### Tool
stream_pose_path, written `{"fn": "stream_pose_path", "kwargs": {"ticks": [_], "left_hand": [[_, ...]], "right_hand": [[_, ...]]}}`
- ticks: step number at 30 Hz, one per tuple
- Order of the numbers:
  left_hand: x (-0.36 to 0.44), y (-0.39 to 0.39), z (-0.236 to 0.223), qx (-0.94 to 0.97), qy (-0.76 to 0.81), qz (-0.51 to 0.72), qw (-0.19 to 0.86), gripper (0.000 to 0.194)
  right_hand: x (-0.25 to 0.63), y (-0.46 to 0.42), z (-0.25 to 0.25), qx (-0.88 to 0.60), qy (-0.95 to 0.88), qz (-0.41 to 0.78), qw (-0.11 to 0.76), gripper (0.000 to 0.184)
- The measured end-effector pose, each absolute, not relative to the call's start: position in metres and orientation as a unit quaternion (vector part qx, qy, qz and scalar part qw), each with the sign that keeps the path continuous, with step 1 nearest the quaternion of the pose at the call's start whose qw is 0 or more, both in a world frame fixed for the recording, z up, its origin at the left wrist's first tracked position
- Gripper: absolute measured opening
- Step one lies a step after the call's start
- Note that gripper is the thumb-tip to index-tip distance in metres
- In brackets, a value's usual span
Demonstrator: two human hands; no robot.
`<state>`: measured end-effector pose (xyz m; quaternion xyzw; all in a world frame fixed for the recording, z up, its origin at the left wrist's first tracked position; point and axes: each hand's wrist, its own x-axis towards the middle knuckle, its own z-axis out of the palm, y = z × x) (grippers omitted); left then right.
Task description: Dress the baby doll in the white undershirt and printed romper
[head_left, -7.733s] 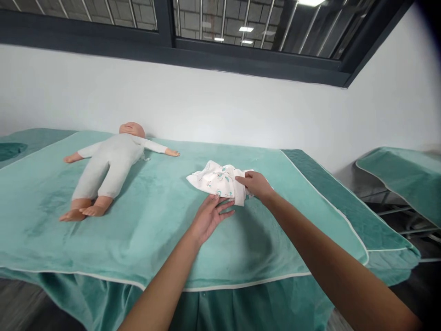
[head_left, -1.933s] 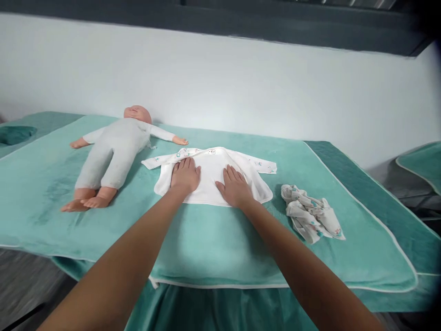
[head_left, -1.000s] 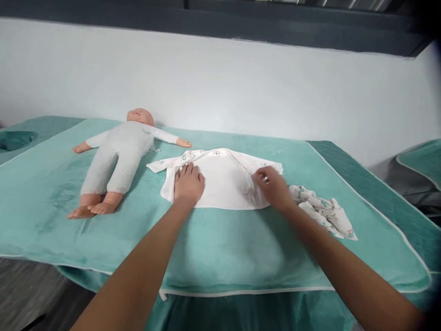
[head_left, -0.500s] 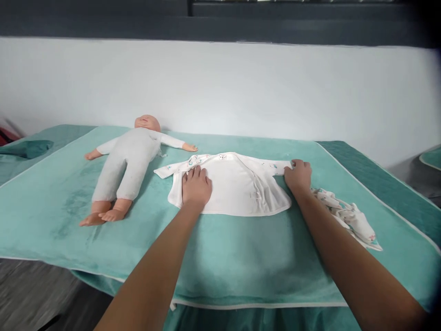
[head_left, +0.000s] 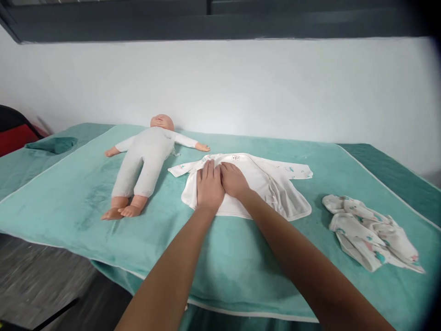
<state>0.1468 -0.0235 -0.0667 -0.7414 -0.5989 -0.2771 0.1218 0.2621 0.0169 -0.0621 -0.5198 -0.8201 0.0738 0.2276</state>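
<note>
The white shirt (head_left: 260,181) lies spread on the teal cover (head_left: 241,266) of a padded bed, in front of the person, with its two sleeves stretched out to the sides and a small printed label (head_left: 235,157) at its neck. The left hand (head_left: 210,186) rests upon the shirt with the back upward; its fingers are straight, close together and released, grasping nothing. The right hand (head_left: 234,180) is placed directly beside it, touching it, also upon the shirt; its fingers are a little bent (their tips are partly hidden, so I cannot tell whether they pinch the cloth). Some soft folds run through the shirt on the right side of this hand. To the left, a doll (head_left: 146,151) in a pale suit lies on its back with arms apart, and one of its hands is near the shirt, not touching it. To the right, well apart from both hands, a patterned garment (head_left: 372,230) lies crumpled on the cover. Behind the bed there is a white wall (head_left: 275,92), with a dark window frame (head_left: 138,23) above.
</note>
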Motion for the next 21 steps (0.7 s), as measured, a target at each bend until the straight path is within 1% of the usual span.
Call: {"fn": "stream_pose_path", "kwargs": {"ticks": [6,9,11,13,15,17,18,19,21], "left_hand": [[0.140,-0.031,-0.060,-0.724,-0.566,-0.382,0.097,0.047],[0.127,-0.039,-0.054,-0.664,-0.594,-0.446,0.090,0.051],[0.111,-0.042,-0.055,-0.622,-0.628,-0.461,0.078,0.049],[0.094,-0.043,-0.060,-0.583,-0.680,-0.443,0.047,0.044],[0.079,-0.043,-0.066,-0.557,-0.725,-0.405,0.008,0.041],[0.072,-0.042,-0.069,-0.548,-0.746,-0.378,-0.024,0.039],[0.072,-0.043,-0.069,-0.552,-0.743,-0.376,-0.044,0.038],[0.075,-0.044,-0.067,-0.558,-0.732,-0.384,-0.064,0.037],[0.085,-0.050,-0.062,-0.573,-0.696,-0.421,-0.096,0.037]], "right_hand": [[0.257,0.048,-0.063,-0.508,-0.818,0.107,0.248,0.037],[0.260,0.058,-0.064,-0.513,-0.802,0.128,0.278,0.040],[0.264,0.062,-0.064,-0.520,-0.787,0.148,0.297,0.040],[0.268,0.064,-0.064,-0.522,-0.751,0.216,0.341,0.042],[0.269,0.064,-0.062,-0.507,-0.700,0.317,0.391,0.048],[0.265,0.062,-0.058,-0.487,-0.663,0.393,0.412,0.056],[0.262,0.061,-0.056,-0.478,-0.662,0.409,0.406,0.057],[0.259,0.060,-0.054,-0.470,-0.667,0.418,0.399,0.055],[0.253,0.059,-0.051,-0.456,-0.671,0.427,0.400,0.042]]}}
